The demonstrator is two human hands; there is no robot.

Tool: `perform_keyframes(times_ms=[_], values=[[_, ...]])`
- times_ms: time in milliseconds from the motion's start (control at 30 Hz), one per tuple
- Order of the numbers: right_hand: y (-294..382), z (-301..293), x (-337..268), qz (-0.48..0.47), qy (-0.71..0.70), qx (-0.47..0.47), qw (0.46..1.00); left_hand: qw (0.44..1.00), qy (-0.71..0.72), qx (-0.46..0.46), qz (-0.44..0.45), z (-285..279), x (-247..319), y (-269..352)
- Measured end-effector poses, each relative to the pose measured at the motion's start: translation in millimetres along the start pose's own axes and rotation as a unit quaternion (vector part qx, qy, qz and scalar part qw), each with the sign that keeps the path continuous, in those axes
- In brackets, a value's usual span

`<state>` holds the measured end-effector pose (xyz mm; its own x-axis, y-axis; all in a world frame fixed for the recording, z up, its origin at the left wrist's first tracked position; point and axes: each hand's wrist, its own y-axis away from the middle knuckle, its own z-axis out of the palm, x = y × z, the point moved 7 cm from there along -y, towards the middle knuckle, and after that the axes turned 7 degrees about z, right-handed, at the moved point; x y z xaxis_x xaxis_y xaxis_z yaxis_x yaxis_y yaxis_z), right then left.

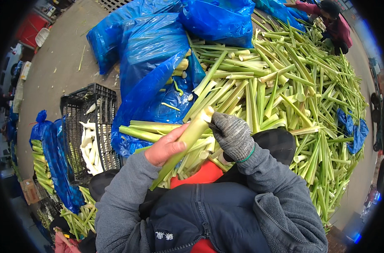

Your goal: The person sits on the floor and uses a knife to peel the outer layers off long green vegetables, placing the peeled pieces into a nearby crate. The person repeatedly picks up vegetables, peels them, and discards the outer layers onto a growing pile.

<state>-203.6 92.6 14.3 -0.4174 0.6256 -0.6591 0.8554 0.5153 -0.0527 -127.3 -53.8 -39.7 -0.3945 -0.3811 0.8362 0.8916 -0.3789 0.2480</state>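
My bare left hand (167, 146) grips a thick pale green stalk (192, 132), which slants across in front of my body with its cut whitish end up. At that end my right hand (231, 134), in a grey knitted glove, is closed with its fingers against the stalk. A thin dark edge shows at the gloved fingers; I cannot tell what it is. Below the hands, a red surface (196, 175) with cut leaf sheaths on it lies between my knees. Beyond, an open blue plastic bag (147, 85) holds more thick stalks.
A black plastic crate (108, 107) at the left holds peeled white stems (89, 148). Green leaf sheaths (305, 82) form a large heap ahead and right. More blue bags (217, 22) lie ahead. One person (334, 25) is at the upper right, another (65, 243) at the lower left.
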Motion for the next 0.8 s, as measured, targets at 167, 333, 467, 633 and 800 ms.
perform_keyframes(times_ms=[167, 333, 467, 633, 800], values=[[29.6, -2.7, -15.9, -0.07, 0.022, -0.014, 0.997, 0.986, -0.16, 0.027, 0.048, 19.7, -6.7, 28.7], [44.5, -8.6, -26.7, -0.124, 0.073, -0.013, 0.99, 0.974, -0.216, 0.05, 0.052, 28.7, -7.1, 39.5], [51.9, -15.1, -29.1, -0.129, 0.07, 0.013, 0.989, 0.935, -0.342, 0.071, 0.051, 48.4, -1.9, 46.3], [37.6, 45.2, 60.9, 0.09, 0.161, -0.095, 0.978, 0.913, -0.394, 0.095, 0.045, 47.7, -19.9, 40.2], [42.0, 36.7, 66.2, 0.22, -0.142, -0.152, 0.953, 0.911, -0.365, 0.146, 0.125, 33.2, -16.1, 45.8]])
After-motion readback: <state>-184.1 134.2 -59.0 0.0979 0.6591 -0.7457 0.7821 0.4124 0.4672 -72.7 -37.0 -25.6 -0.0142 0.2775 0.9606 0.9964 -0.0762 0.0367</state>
